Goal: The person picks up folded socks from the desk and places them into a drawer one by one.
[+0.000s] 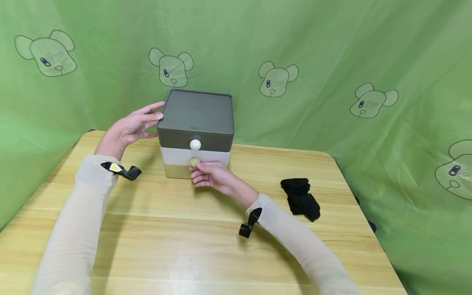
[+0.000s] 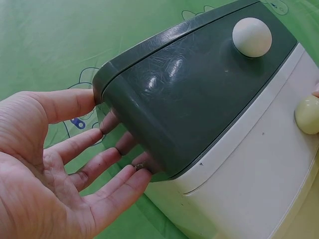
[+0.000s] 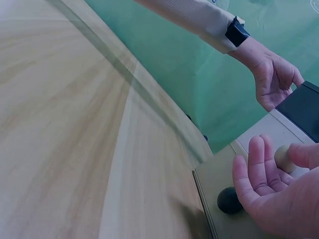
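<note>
A three-tier drawer box (image 1: 199,110) stands toward the back of the table, with a dark grey top tier, a white middle one and a beige bottom one. My left hand (image 1: 134,125) touches the left side of the grey tier with extended fingers and thumb. At the front, my right hand (image 1: 217,178) pinches the pale green knob (image 1: 194,162) of the white drawer. Above it is the grey drawer's white knob (image 2: 252,37). A dark knob (image 3: 229,200) on the beige drawer shows below the right fingers in the right wrist view; the hand hides it in the head view.
A folded black fabric bundle (image 1: 300,198) lies on the wooden table (image 1: 177,246), right of the box. Green curtain (image 1: 236,41) with printed bear heads hangs behind the table and along its sides. Each sleeve cuff carries a black wrist camera mount (image 1: 250,223).
</note>
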`<state>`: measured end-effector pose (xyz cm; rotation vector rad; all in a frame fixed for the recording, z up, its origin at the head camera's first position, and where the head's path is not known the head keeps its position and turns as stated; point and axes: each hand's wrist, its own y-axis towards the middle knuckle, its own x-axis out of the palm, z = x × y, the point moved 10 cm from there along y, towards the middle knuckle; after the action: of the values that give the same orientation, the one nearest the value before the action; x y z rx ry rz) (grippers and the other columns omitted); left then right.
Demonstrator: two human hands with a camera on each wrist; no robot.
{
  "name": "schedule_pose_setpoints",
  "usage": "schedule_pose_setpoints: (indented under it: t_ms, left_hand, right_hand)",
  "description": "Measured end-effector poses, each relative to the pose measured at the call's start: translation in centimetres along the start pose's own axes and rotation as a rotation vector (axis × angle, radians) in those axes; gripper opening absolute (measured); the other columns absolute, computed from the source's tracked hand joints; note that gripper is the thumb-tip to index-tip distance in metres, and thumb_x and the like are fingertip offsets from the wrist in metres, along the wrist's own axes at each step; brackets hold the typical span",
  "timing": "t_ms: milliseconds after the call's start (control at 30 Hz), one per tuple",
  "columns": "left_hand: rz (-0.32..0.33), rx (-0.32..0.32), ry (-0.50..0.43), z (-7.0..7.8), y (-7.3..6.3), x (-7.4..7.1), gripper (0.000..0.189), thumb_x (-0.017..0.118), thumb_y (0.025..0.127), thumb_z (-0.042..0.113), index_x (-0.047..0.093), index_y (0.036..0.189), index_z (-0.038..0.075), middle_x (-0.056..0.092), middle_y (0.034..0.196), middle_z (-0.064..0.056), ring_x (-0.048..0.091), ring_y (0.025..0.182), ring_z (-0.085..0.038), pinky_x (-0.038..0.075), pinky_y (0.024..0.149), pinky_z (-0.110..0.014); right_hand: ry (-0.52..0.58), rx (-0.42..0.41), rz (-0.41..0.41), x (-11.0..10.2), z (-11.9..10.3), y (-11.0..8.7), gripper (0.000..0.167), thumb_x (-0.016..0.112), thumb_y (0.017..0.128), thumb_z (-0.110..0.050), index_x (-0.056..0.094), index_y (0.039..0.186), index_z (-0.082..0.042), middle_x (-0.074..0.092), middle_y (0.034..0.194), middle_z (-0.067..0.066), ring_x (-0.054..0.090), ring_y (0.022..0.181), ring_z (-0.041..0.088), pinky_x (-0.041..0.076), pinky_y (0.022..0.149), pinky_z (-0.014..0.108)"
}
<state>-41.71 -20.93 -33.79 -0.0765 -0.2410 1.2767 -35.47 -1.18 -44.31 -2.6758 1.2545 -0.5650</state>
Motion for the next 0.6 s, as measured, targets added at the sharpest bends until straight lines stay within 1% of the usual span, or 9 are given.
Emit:
schedule_pose_setpoints:
  t_ms: [67, 133, 167, 300, 367, 467, 533, 600]
  left_hand:
    - [-0.002, -0.004, 0.002, 0.0, 0.0, 0.0, 0.071, 0.056, 0.104, 0.020, 0.019, 0.163, 0.032, 0.021, 0.168, -0.004, 0.021, 0.155, -0.025, 0.014, 0.128, -0.061]
    - [-0.003, -0.005, 0.005, 0.0, 0.0, 0.0, 0.071, 0.056, 0.105, 0.020, 0.018, 0.164, 0.032, 0.016, 0.170, -0.005, 0.019, 0.155, -0.026, 0.014, 0.128, -0.061]
    - [-0.002, -0.005, 0.006, -0.1, 0.0, -0.1, 0.071, 0.056, 0.105, 0.020, 0.018, 0.164, 0.032, 0.018, 0.170, -0.004, 0.020, 0.155, -0.025, 0.014, 0.128, -0.061]
    - [0.005, -0.002, 0.000, -0.2, 0.0, -0.2, 0.071, 0.056, 0.105, 0.020, 0.018, 0.164, 0.031, 0.032, 0.159, 0.001, 0.025, 0.151, -0.024, 0.015, 0.128, -0.061]
    - [0.004, -0.002, -0.002, -0.2, 0.0, -0.2, 0.070, 0.056, 0.105, 0.020, 0.018, 0.164, 0.031, 0.032, 0.159, 0.000, 0.024, 0.152, -0.024, 0.015, 0.128, -0.061]
    - [-0.004, -0.002, 0.000, -0.1, 0.0, -0.1, 0.070, 0.055, 0.105, 0.020, 0.018, 0.164, 0.031, 0.021, 0.168, -0.003, 0.019, 0.155, -0.027, 0.015, 0.128, -0.061]
    - [-0.008, -0.002, 0.003, -0.1, 0.0, -0.1, 0.070, 0.055, 0.105, 0.020, 0.017, 0.164, 0.031, 0.013, 0.171, -0.006, 0.016, 0.157, -0.028, 0.014, 0.128, -0.061]
    - [-0.011, 0.000, 0.005, 0.0, 0.0, 0.0, 0.071, 0.055, 0.105, 0.019, 0.017, 0.164, 0.031, 0.009, 0.172, -0.007, 0.014, 0.158, -0.029, 0.014, 0.128, -0.061]
  right_hand:
    - [-0.001, 0.009, 0.003, -0.1, 0.0, 0.1, 0.046, 0.044, 0.109, -0.014, 0.043, 0.141, 0.019, 0.073, 0.082, 0.001, 0.070, 0.075, 0.012, 0.063, 0.085, 0.031]
    - [-0.006, 0.019, 0.005, -0.1, 0.0, 0.0, 0.046, 0.044, 0.110, -0.015, 0.044, 0.141, 0.018, 0.073, 0.082, 0.001, 0.070, 0.075, 0.012, 0.063, 0.083, 0.029]
    - [-0.012, 0.023, 0.007, -0.1, 0.1, 0.0, 0.046, 0.044, 0.110, -0.015, 0.044, 0.141, 0.017, 0.073, 0.082, 0.001, 0.069, 0.075, 0.012, 0.063, 0.083, 0.029]
    - [-0.038, 0.022, 0.021, -0.2, 0.2, -0.1, 0.046, 0.046, 0.109, -0.018, 0.046, 0.141, 0.016, 0.072, 0.081, 0.001, 0.069, 0.073, 0.011, 0.062, 0.081, 0.028]
    - [-0.055, 0.026, 0.035, -0.3, 0.3, -0.2, 0.047, 0.048, 0.109, -0.020, 0.048, 0.139, 0.016, 0.072, 0.080, 0.000, 0.069, 0.072, 0.011, 0.062, 0.078, 0.027]
    - [-0.080, 0.065, 0.061, -0.6, 0.9, -0.4, 0.047, 0.051, 0.108, -0.023, 0.052, 0.136, 0.014, 0.072, 0.079, 0.000, 0.069, 0.069, 0.010, 0.062, 0.073, 0.025]
    - [-0.102, 0.110, 0.079, -0.9, 1.6, -0.7, 0.046, 0.052, 0.107, -0.025, 0.054, 0.134, 0.013, 0.072, 0.078, 0.001, 0.068, 0.068, 0.010, 0.062, 0.070, 0.024]
    - [-0.122, 0.162, 0.092, -1.2, 2.3, -1.0, 0.046, 0.052, 0.107, -0.025, 0.055, 0.133, 0.012, 0.071, 0.077, 0.001, 0.068, 0.067, 0.010, 0.062, 0.069, 0.024]
